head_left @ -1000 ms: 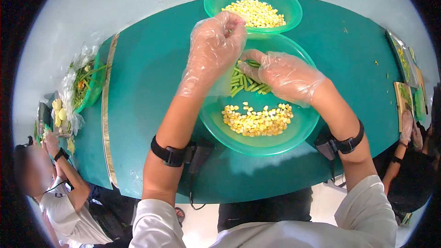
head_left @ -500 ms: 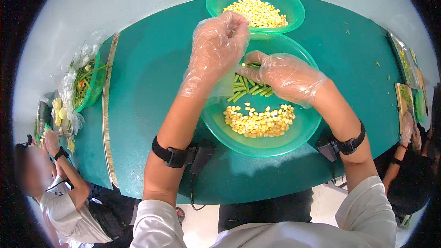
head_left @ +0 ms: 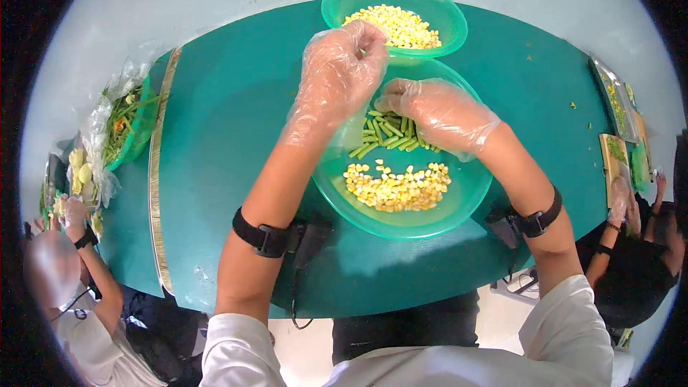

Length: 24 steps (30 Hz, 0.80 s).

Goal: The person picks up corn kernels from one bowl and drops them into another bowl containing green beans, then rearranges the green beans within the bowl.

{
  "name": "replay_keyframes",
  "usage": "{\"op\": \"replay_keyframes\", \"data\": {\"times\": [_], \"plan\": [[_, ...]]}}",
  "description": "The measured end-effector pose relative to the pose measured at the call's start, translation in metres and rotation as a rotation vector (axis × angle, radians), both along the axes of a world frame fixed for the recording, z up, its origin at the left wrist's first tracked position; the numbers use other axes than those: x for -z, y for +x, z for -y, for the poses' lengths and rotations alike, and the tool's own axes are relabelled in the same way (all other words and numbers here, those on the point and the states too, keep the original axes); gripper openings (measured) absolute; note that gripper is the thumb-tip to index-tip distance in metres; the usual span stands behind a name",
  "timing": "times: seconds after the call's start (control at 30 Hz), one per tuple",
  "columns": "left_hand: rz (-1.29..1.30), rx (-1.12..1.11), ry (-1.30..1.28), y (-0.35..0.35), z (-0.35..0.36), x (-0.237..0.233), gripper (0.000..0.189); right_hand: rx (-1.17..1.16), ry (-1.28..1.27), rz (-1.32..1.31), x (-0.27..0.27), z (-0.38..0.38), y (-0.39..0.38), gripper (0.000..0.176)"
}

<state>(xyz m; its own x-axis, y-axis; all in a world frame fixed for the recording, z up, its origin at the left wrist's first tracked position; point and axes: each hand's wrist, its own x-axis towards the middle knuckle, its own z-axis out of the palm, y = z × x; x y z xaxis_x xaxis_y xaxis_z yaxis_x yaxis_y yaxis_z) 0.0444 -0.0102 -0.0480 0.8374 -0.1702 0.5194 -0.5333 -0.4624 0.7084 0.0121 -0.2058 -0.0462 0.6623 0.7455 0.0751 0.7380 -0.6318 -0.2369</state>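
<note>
My left hand (head_left: 340,75), in a clear plastic glove, is closed with its fingertips curled together near the rim of the far green bowl (head_left: 453,46). What is in its fingers, if anything, I cannot make out. Over the near green bowl (head_left: 401,233) my gloved right hand (head_left: 444,111) bends downward, thumb and fingers drawn together above the cut green bean pieces (head_left: 393,132). Its fingertips partly cover the beans, so what it pinches is hidden. Loose corn kernels (head_left: 398,188) lie in the near half of that bowl. More corn kernels (head_left: 398,25) fill part of the far bowl.
A strip (head_left: 159,172) crosses the green table (head_left: 236,136) at left. Beyond it are a green basket of vegetable scraps (head_left: 140,129) with plastic bags and a person with gloved hands. Trays and a cutting board (head_left: 610,161) stand at right beside other people's hands.
The whole view has shifted slightly. My right hand has moved a little within the bowl, and more bean pieces show below its fingers. My left hand stays closed in much the same place.
</note>
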Motion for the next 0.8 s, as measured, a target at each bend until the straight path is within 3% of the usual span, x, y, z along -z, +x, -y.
{"op": "replay_keyframes", "data": {"times": [0.17,0.5,0.8], "plan": [[-0.108,-0.013,0.004,-0.003,-0.002,-0.008,0.029,0.086,0.083,0.01,-0.001,-0.001,0.001,0.022],[-0.036,-0.017,0.013,-0.001,0.0,-0.003,0.027,0.104,-0.202,0.153,-0.004,-0.034,0.002,0.013],[0.009,-0.019,-0.016,0.002,0.0,0.0,0.026,0.042,-0.042,0.066,0.009,-0.025,0.015,0.013]]}}
